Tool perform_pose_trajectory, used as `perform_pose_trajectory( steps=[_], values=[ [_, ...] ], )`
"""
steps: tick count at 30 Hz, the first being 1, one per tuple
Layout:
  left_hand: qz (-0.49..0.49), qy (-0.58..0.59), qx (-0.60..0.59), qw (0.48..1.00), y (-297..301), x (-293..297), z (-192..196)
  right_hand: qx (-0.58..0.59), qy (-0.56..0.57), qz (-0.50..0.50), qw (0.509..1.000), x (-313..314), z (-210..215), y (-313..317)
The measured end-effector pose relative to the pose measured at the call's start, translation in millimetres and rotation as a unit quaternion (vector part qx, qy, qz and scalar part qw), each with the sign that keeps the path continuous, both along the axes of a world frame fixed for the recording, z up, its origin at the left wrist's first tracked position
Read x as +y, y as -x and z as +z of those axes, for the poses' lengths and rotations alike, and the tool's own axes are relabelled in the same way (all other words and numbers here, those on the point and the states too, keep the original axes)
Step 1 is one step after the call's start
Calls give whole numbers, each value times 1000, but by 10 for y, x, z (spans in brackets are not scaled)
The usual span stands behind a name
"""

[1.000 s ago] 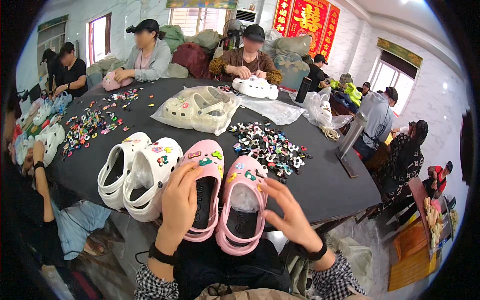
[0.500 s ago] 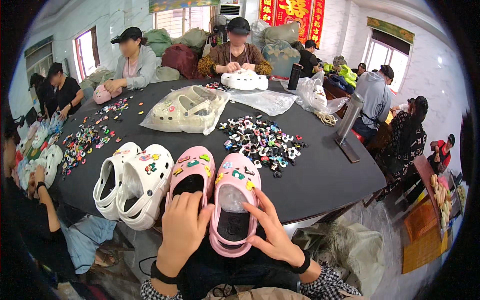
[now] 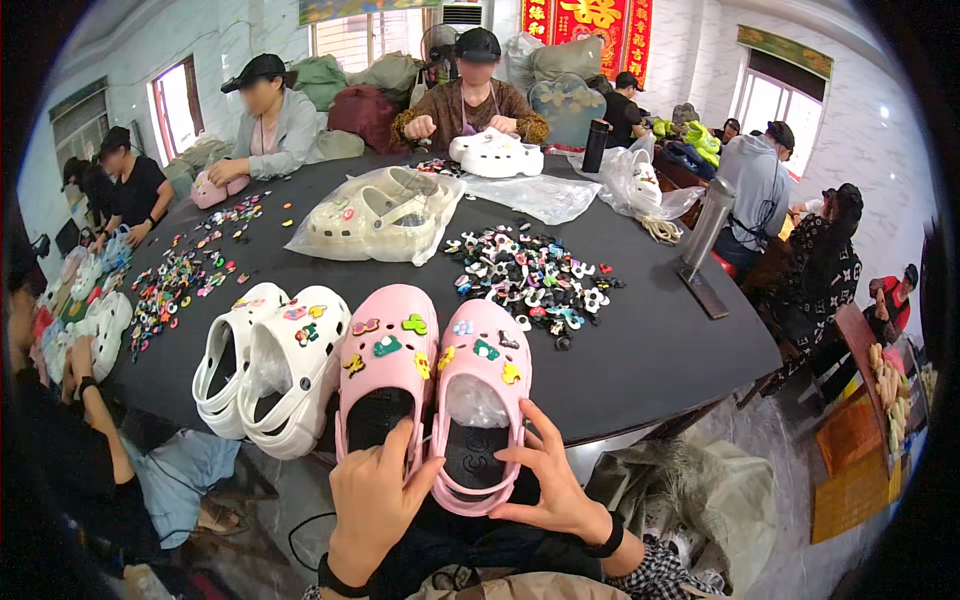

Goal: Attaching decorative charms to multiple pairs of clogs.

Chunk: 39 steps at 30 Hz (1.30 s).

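Observation:
Two pink clogs with small coloured charms lie side by side at the near edge of the black table. My left hand grips the heel of the left pink clog. The heel of the right pink clog, which has clear plastic stuffed inside, is held by my right hand. Just to their left sits a pair of white clogs with charms. A heap of loose charms lies behind the pink pair.
A clear bag with cream clogs lies mid-table, and more charms are spread at left. A metal flask stands at right. Several people sit around the table, a person at the far side handling white clogs.
Both hands slid down to the heels of the pink clogs, which now lie closer together. The view has tilted downward slightly.

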<state>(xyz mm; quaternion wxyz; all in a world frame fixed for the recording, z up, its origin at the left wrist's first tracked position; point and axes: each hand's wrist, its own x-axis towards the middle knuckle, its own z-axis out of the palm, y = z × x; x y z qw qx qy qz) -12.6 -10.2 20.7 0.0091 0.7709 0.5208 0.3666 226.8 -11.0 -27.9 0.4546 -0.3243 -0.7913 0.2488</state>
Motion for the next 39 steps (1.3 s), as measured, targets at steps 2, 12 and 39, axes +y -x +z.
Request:
perform_pose_trajectory(
  steps=[2,12,39],
  values=[
    [-1,-1,-9,1000,10,-60,-33,4,-3,-1,1000,-30,-48,-10],
    [7,4,-53,999,-98,-147,-2,-68,-67,-39,995,-151,-164,-63],
    [128,-115,-128,977,-335,12,-404,-131,-77,-45,987,-229,43,-26]
  ],
)
